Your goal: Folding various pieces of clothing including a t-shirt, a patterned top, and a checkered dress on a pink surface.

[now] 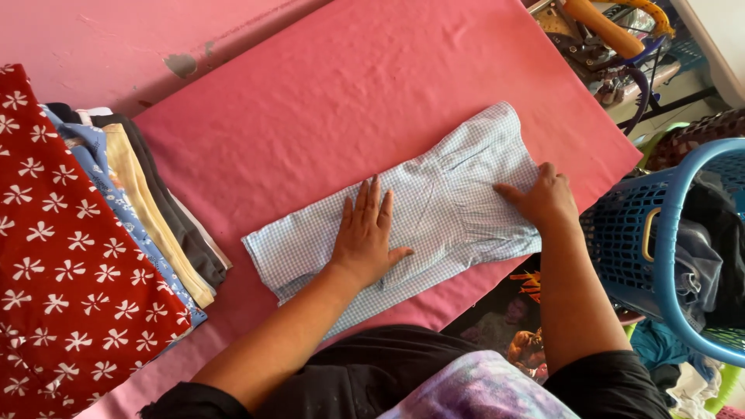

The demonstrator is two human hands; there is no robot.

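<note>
A light blue checked garment (434, 198) lies folded into a long strip across a pink padded board (341, 93). My left hand (365, 233) rests flat on its middle, fingers spread and pointing away from me. My right hand (543, 200) presses on the garment's right end near the board's edge, fingers pointing left. Neither hand grips anything.
A stack of folded clothes (147, 209), topped at the left by red cloth with white flowers (54, 256), sits on the board's left side. A blue plastic laundry basket (667, 233) holding clothes stands at the right. An iron with an orange handle (601, 27) sits beyond the far right corner.
</note>
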